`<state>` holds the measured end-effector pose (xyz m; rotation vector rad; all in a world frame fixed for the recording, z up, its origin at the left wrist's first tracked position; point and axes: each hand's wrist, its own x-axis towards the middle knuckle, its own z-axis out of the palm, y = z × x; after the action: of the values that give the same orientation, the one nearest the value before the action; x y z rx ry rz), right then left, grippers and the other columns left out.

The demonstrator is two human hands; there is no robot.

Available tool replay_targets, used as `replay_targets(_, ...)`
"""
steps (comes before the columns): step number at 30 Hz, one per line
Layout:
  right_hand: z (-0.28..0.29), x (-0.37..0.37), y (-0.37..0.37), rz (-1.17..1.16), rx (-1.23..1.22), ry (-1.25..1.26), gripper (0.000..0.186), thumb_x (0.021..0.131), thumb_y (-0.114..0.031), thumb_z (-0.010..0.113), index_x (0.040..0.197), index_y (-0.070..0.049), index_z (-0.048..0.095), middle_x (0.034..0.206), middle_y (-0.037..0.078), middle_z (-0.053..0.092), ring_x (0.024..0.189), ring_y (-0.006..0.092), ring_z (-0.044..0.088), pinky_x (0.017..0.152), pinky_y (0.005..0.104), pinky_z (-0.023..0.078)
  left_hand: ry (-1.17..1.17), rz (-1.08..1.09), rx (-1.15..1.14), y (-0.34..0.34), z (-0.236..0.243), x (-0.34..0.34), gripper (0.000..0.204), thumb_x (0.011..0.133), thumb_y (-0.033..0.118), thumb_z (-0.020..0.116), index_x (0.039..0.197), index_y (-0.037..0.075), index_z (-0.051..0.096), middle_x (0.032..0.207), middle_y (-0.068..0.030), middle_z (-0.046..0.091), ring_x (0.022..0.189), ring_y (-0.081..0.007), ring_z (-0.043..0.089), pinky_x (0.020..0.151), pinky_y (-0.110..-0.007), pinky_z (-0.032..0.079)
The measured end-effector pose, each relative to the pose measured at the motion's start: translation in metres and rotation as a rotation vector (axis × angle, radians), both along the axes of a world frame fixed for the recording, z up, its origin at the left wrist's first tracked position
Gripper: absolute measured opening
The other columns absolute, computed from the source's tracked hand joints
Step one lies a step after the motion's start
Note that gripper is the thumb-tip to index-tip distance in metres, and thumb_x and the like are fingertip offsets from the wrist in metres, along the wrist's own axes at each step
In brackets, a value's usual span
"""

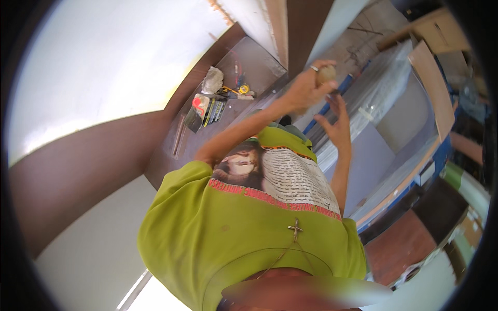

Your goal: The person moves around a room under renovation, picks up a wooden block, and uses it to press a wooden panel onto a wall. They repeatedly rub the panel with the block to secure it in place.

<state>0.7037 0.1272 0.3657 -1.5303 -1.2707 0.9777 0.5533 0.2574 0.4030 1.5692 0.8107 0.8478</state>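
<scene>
My left hand (306,89), with a ring on one finger, reaches out ahead of me and is closed round a roundish tan thing (326,75); its kind does not show clearly. Just below and to the right, my right hand (338,122) is raised with its thumb and fingers apart. A small dark piece (334,93) shows by its fingertips, close to the left hand; I cannot tell whether the right hand touches it. Behind both hands runs a long blue strip (326,110), beside panels wrapped in clear plastic (381,88).
On the brown ledge (259,54) at left lie a pale crumpled lump (212,81), a yellow tape measure (244,89), a dark printed box (212,111) and thin sticks (179,136). Wooden boards (433,85) edge the large flat panels (371,155) at right. Cardboard (441,32) stands far right.
</scene>
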Motion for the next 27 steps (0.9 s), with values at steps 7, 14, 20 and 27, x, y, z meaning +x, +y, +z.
replay_targets(7, -0.013, -0.036, 0.013, -0.166, 0.149, 0.350, 0.063, 0.092, -0.008, 0.074, 0.146, 0.001, 0.042, 0.137, 0.012, 0.055, 0.123, 0.0209, 0.056, 0.104, 0.0343, 0.045, -0.047, -0.073, -0.007, -0.012, 0.015, 0.009, 0.061, 0.097, 0.033, 0.068, 0.149, 0.009, 0.045, 0.115, -0.0174, 0.064, 0.107, -0.0271, 0.064, 0.097, -0.040, 0.050)
replay_targets(14, -0.004, -0.018, 0.018, -0.111, 0.040, 1.022, 0.058, 0.097, -0.025, 0.068, 0.145, -0.001, 0.049, 0.130, 0.009, 0.062, 0.117, 0.0197, 0.063, 0.100, 0.0341, 0.052, 0.014, -0.017, -0.001, -0.006, 0.010, -0.032, 0.044, 0.100, 0.024, 0.064, 0.136, -0.001, 0.060, 0.130, -0.0200, 0.064, 0.111, -0.0294, 0.066, 0.098, -0.038, 0.052)
replay_targets(20, 0.009, -0.026, 0.032, -0.145, 0.009, 0.886, 0.060, 0.096, -0.029, 0.069, 0.145, -0.001, 0.050, 0.132, 0.011, 0.063, 0.118, 0.0201, 0.062, 0.102, 0.0368, 0.051, 0.110, -0.075, 0.145, -0.009, 0.028, -0.054, 0.031, 0.096, 0.019, 0.069, 0.119, -0.001, 0.070, 0.107, -0.0157, 0.074, 0.094, -0.0239, 0.070, 0.082, -0.036, 0.055)
replay_targets(27, -0.001, -0.029, 0.036, -0.102, -0.031, 0.859, 0.074, 0.092, -0.038, 0.071, 0.150, 0.000, 0.043, 0.141, 0.017, 0.058, 0.127, 0.0299, 0.060, 0.107, 0.0461, 0.049, 0.307, 0.012, 0.087, -0.005, 0.007, -0.078, 0.018, 0.096, 0.016, 0.065, 0.101, 0.000, 0.070, 0.090, -0.0179, 0.073, 0.083, -0.0335, 0.071, 0.077, -0.040, 0.054)
